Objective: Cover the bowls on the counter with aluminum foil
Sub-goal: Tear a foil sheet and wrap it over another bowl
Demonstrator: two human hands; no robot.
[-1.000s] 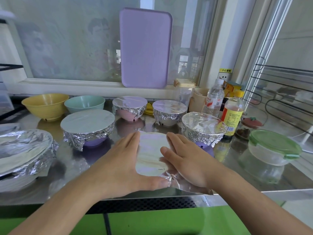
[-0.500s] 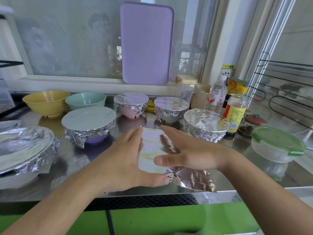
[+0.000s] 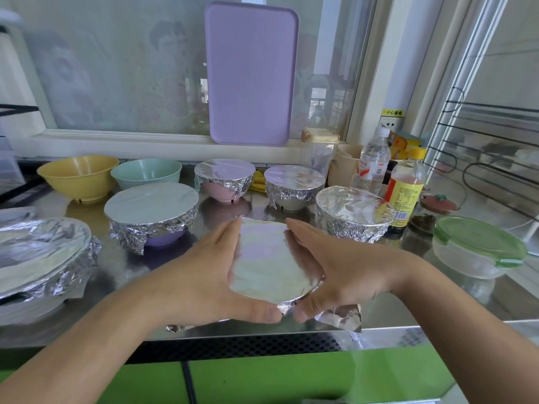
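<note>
A foil sheet (image 3: pixel 269 262) lies stretched over a bowl at the counter's front edge; the bowl itself is hidden. My left hand (image 3: pixel 201 272) cups its left side and my right hand (image 3: pixel 338 266) cups its right side, thumbs pressing the crumpled foil at the near rim. A loose foil corner (image 3: pixel 341 317) sticks out below my right hand. A yellow bowl (image 3: pixel 78 176) and a mint bowl (image 3: pixel 147 172) stand uncovered at the back left. Several foil-covered bowls surround them: a purple one (image 3: pixel 151 214), a pink one (image 3: pixel 223 179), a white one (image 3: pixel 293 182), another (image 3: pixel 353 212), and a large one (image 3: pixel 38 255).
A lilac tray (image 3: pixel 250 74) leans on the window. A water bottle (image 3: pixel 373 161), a yellow-capped bottle (image 3: pixel 407 188) and a beige cup (image 3: pixel 345 164) stand at the back right. A green-lidded clear container (image 3: pixel 478 246) sits right. The steel counter edge (image 3: pixel 379 330) runs below my hands.
My right hand came off the top of the foil and moved to the bowl's right side. Both hands now wrap the rim, folding the foil down.
</note>
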